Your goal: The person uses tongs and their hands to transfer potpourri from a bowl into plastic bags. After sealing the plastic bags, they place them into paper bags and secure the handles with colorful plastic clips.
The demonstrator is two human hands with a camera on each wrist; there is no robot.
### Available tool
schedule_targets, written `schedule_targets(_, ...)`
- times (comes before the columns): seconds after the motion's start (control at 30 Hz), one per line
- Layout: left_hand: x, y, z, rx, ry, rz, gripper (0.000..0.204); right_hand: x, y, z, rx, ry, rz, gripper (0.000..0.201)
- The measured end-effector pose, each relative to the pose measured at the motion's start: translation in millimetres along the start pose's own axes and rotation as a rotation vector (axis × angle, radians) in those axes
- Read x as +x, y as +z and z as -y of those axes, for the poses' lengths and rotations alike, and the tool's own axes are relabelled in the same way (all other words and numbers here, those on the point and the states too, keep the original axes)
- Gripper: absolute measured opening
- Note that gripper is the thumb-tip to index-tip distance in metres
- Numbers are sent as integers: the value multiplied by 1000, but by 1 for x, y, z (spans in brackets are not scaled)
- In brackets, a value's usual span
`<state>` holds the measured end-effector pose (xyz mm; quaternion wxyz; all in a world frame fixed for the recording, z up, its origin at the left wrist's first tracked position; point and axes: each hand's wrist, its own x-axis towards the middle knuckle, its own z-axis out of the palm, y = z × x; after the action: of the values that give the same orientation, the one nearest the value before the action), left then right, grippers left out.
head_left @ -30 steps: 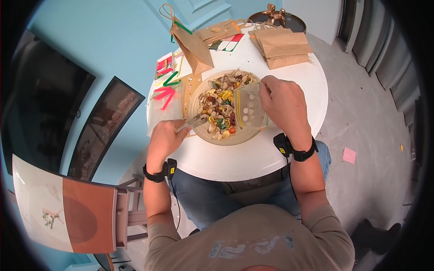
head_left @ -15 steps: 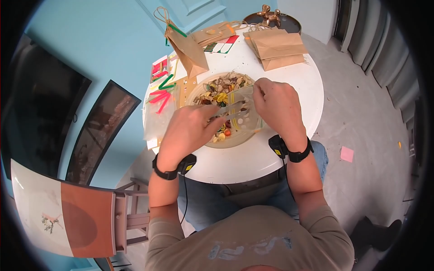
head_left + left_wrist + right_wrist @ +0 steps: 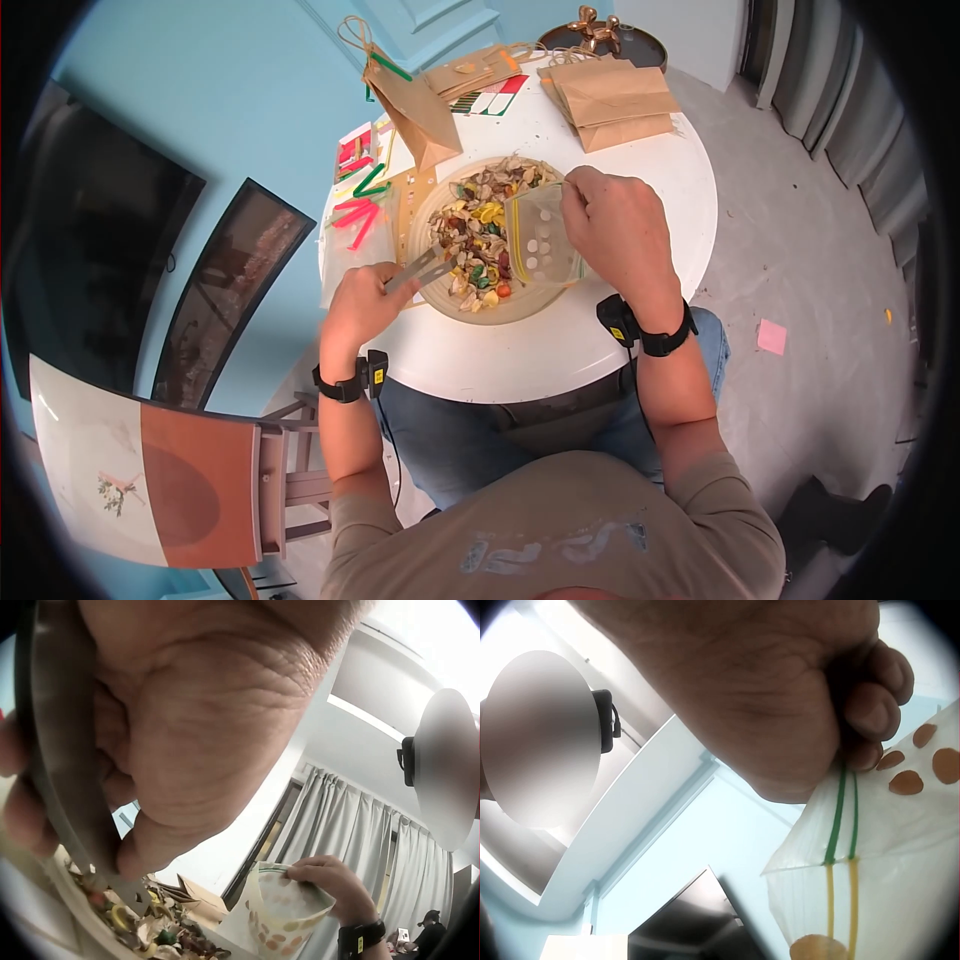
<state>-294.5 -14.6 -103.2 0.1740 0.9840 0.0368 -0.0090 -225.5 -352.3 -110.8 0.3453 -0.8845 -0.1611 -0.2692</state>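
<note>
Left hand (image 3: 362,300): fingers curled round the handles of grey metal tongs (image 3: 420,268), tips reaching over the near-left rim of the wide shallow beige bowl (image 3: 470,305) of mixed dried petals, pods and coloured pieces (image 3: 478,230); whether the tips have hold of anything cannot be told. Right hand (image 3: 612,225): pinches the top edge of a clear zip bag printed with pale dots (image 3: 545,245), which hangs with its mouth open over the right half of the bowl; the right wrist view shows the green and yellow zip strips (image 3: 840,847) held just under the fingertips. Handling note, as a judgement: gather a modest pinch with the tongs, keep the bag's mouth wide and low over the bowl so spills drop back in, release well inside the mouth. Adjacent on the round white table (image 3: 560,350): one upright brown paper bag (image 3: 412,100), flat brown paper bags (image 3: 610,100), red and green clips (image 3: 362,200).
</note>
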Motion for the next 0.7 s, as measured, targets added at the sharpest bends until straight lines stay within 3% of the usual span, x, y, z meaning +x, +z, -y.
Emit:
schedule_targets(0.13, 3, 22, 22, -6, 18, 35, 34, 0, 1, 2, -11, -5, 7, 24)
schedule_targets(0.53, 4, 32, 21, -47, 144, -68, 22, 0, 4, 3, 5, 0, 11, 24)
schedule_targets(0.7, 5, 18, 17, -109, 43, -89, 22, 0, 3, 2, 18, 0, 7, 24)
